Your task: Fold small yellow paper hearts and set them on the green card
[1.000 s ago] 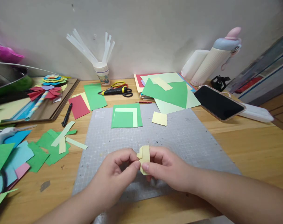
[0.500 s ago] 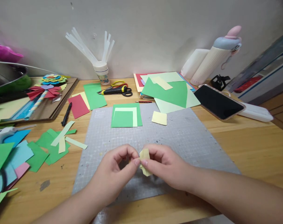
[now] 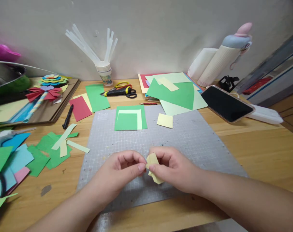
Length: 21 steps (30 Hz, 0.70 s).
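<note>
Folded yellow paper (image 3: 152, 159) between hands (image 3: 123, 170) (image 3: 176, 169)

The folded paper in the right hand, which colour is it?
Folded paper: pale yellow, best seen in the head view.

Wooden table (image 3: 269, 151). Grey gridded cutting mat (image 3: 190, 141) flat on it. Left of mat: loose green paper scraps (image 3: 37, 161), overlapping; black pen (image 3: 68, 116) near mat's far left corner. Beyond mat: stacked paper cups (image 3: 104, 75), upright; coloured paper pile (image 3: 181, 95), front overlapping mat's edge. Beyond far right corner: white bottle (image 3: 216, 64), standing.
</note>
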Available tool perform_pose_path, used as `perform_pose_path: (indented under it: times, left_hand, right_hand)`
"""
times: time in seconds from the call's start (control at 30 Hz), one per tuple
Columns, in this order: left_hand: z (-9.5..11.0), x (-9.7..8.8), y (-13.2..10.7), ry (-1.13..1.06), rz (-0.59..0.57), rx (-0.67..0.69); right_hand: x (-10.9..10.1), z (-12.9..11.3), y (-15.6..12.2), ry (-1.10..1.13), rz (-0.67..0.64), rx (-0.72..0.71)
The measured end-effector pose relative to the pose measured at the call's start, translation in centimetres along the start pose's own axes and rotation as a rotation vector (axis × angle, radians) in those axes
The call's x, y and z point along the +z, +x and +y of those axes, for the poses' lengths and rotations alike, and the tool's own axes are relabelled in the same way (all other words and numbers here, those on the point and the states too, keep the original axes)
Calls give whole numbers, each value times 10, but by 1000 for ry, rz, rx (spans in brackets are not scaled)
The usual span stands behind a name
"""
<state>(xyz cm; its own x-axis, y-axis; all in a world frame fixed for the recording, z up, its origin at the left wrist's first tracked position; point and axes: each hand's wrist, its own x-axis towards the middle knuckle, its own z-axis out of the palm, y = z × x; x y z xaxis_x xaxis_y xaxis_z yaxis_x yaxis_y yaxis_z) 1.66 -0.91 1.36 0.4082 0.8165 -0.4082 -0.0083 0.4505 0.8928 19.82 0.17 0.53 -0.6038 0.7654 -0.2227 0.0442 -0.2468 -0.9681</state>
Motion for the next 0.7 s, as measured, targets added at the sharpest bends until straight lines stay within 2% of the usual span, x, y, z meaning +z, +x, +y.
perform_pose_path:
  times: [0.7]
  left_hand:
    - [3,6,-1,47,30,-15]
  right_hand:
    - [4,-3,-2,-203,23,-34]
